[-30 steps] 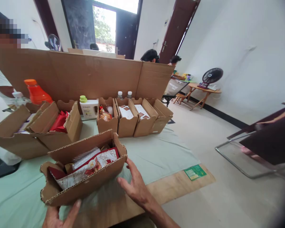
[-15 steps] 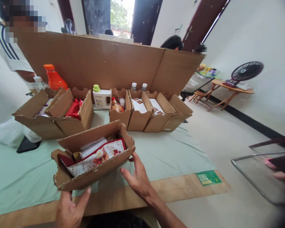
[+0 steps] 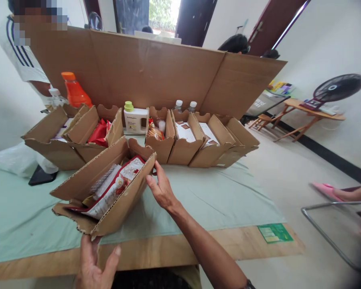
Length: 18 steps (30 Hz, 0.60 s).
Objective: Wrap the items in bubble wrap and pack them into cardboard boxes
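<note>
An open-topped cardboard box [image 3: 129, 198] stands at a slant on the table between my hands. In it lie a red-trimmed, flower-printed packet [image 3: 120, 186] and a piece of bubble wrap [image 3: 105, 178]. My left hand [image 3: 96, 265] has its fingers against the box's near end from below, with the thumb held away. My right hand [image 3: 162, 192] grips the far right corner, its fingertips partly hidden behind the cardboard.
Behind stands a row of similar boxes [image 3: 186, 154], with a white jug [image 3: 136, 120] among them. A cardboard screen [image 3: 156, 72] rises beyond. A black phone [image 3: 43, 175] and clear plastic bag [image 3: 15, 160] lie left, a green card [image 3: 275, 233] right. Other people are nearby.
The box has turned so its far end points deeper into the table, and it has shifted left. My right hand has moved forward and left with it. The view has swung slightly.
</note>
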### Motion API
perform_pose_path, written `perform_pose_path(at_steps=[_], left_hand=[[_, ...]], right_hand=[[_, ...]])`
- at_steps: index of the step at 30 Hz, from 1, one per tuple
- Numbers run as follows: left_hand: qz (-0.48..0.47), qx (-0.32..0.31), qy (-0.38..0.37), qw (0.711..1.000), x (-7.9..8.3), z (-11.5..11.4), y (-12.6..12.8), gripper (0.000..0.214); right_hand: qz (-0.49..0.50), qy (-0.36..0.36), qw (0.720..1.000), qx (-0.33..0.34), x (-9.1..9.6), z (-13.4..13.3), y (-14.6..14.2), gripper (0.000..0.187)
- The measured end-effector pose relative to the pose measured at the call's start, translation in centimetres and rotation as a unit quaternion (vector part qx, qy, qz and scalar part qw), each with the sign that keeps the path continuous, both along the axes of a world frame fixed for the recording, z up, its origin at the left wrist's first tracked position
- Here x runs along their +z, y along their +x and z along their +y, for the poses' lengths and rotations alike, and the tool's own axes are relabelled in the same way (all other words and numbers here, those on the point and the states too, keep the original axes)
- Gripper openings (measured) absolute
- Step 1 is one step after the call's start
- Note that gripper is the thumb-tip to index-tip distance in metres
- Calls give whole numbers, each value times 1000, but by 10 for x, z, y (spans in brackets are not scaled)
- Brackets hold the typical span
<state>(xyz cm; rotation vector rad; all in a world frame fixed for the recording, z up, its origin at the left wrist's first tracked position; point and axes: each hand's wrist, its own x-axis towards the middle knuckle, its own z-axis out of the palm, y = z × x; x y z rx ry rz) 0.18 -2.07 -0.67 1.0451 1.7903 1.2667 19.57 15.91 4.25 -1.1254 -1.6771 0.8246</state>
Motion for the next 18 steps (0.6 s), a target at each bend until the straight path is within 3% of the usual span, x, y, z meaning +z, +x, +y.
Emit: perform_pose_path(at_steps=[8, 18], left_hand=[[1, -3, 36, 999, -4, -5, 15, 96], [-9, -41, 59, 997, 5, 2, 31, 86]], right_hand=[[-1, 17, 1000, 10, -3, 35, -25, 81], [17, 34, 999, -17, -14, 38, -36, 89]])
